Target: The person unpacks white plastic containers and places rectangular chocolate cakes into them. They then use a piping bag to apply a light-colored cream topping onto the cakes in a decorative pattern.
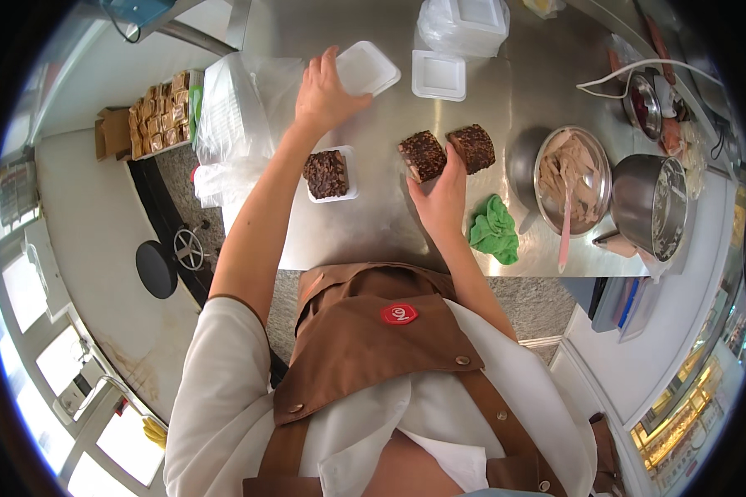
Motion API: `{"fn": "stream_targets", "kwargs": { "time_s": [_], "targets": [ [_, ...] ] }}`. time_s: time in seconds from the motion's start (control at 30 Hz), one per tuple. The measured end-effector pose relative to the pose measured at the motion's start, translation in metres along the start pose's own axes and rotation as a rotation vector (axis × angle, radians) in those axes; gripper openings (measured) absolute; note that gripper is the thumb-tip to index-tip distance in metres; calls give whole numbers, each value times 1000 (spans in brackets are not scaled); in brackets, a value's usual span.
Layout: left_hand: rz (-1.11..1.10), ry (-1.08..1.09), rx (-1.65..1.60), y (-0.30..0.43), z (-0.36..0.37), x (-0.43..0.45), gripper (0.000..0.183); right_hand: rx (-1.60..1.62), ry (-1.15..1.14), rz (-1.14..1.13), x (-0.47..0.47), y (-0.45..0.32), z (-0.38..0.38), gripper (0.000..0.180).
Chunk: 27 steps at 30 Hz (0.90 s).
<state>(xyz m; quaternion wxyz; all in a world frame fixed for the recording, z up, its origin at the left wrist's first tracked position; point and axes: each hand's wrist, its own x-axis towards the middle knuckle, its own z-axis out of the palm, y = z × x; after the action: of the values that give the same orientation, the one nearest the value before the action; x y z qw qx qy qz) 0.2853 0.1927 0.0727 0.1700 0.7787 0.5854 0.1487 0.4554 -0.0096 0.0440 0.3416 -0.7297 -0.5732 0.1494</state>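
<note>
My left hand (328, 93) holds a shallow white plastic tray (368, 67) by its near left edge, at the back left of the steel table. My right hand (446, 196) has its thumb and fingers around a chocolate-coated cake piece (421, 155) near the middle. Its fingers lie in the gap by a second cake piece (477, 149), just to the right. A third cake piece (327, 174) sits in a white tray (352, 163), below my left forearm. Behind the right hand, another white tray (439, 76) lies on the table.
Stacked trays in plastic wrap (463, 28) stand at the back. On the right are a green cloth (496, 230), a steel bowl of brownish cream (569, 177) with a pink spatula (566, 233), and a deep steel bowl (646, 199). Clear plastic bags (230, 124) lie at left.
</note>
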Motion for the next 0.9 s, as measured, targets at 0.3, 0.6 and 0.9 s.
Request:
{"fn": "stream_targets", "kwargs": {
  "time_s": [0.3,0.6,0.9],
  "targets": [
    [-59,83,-446,50,-29,-144,94,107,-42,116,19,10,19,72],
    [-15,-30,-366,54,-23,-219,95,721,-142,541,27,16,1,64],
    [72,-17,-285,53,31,-204,94,1098,-246,722,19,-4,-55,49]
  ]
}}
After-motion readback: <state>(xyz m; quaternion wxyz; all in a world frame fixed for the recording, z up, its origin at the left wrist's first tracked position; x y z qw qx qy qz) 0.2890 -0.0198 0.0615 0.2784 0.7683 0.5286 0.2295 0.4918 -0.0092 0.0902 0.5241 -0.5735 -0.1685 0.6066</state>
